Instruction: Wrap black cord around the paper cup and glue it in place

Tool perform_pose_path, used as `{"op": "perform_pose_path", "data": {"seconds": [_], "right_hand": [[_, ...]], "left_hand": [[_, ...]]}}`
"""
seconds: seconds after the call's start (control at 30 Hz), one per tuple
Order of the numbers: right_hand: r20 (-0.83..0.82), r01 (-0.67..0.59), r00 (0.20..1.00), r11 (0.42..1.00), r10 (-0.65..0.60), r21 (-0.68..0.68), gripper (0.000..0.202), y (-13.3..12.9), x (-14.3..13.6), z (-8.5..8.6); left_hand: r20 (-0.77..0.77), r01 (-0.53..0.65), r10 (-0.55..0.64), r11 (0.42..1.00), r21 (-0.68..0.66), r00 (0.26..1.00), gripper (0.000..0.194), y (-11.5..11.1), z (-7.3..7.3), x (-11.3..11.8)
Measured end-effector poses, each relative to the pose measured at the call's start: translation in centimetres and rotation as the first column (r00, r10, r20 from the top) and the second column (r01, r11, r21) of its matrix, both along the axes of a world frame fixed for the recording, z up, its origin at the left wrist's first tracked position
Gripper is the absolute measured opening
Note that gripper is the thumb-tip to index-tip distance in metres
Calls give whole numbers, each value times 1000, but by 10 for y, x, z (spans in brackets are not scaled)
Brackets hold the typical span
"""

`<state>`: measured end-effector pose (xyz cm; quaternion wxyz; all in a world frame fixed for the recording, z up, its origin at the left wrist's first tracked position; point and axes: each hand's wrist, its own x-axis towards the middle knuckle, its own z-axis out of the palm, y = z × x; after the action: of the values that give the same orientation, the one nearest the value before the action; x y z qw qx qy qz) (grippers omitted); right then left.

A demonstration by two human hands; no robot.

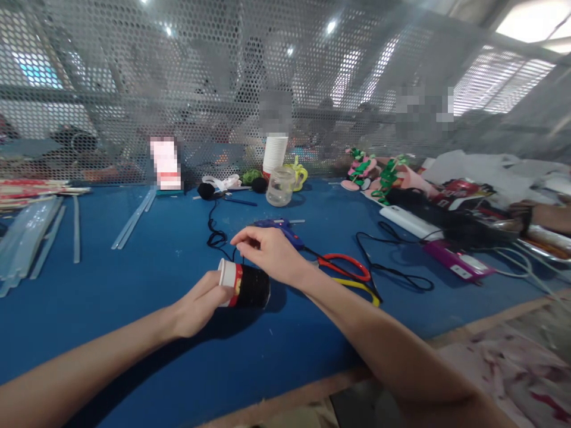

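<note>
Tilted on its side, a paper cup (254,286) is held in my left hand (200,306), fingers closed at its open white end. Black yarn is wound around much of the cup, next to a red printed band. Just above it, my right hand (270,252) pinches the black yarn (217,238), which trails back across the table towards a black yarn ball (206,191). Behind my right hand lies a blue glue gun (285,229), partly hidden. Scissors with red and yellow handles (345,266) rest beside my right forearm.
A glass jar (280,187) and stacked paper cups (275,154) stand at the back by the perforated metal screen (214,107). Clear glue sticks (33,232) lie left. At right are a purple power strip (457,260), cables and a person's hand (521,211).
</note>
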<state>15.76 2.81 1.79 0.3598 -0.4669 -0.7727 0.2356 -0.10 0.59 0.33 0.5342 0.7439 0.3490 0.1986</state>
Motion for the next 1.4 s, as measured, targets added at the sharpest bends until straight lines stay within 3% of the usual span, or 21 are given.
{"op": "perform_pose_path", "data": {"seconds": [0.4,0.67,1.17,1.3,1.4], "right_hand": [[42,-81,996,995,84,-58,18,0,-7,-8],[-90,-32,996,998,27,-47,16,2,-7,-9],[10,-59,998,997,60,-49,17,1,-7,-12],[35,-33,999,998,35,-49,17,2,-7,-11],[53,-1,999,998,4,-67,14,5,-6,-11]], "left_hand": [[11,51,-51,999,-11,999,10,0,1,1],[4,-9,9,995,-102,1000,12,2,-1,-1],[31,10,-7,994,-106,1000,11,2,0,1],[29,-16,19,995,-94,999,12,1,1,0],[71,-81,94,982,-168,993,12,2,-2,0]]}}
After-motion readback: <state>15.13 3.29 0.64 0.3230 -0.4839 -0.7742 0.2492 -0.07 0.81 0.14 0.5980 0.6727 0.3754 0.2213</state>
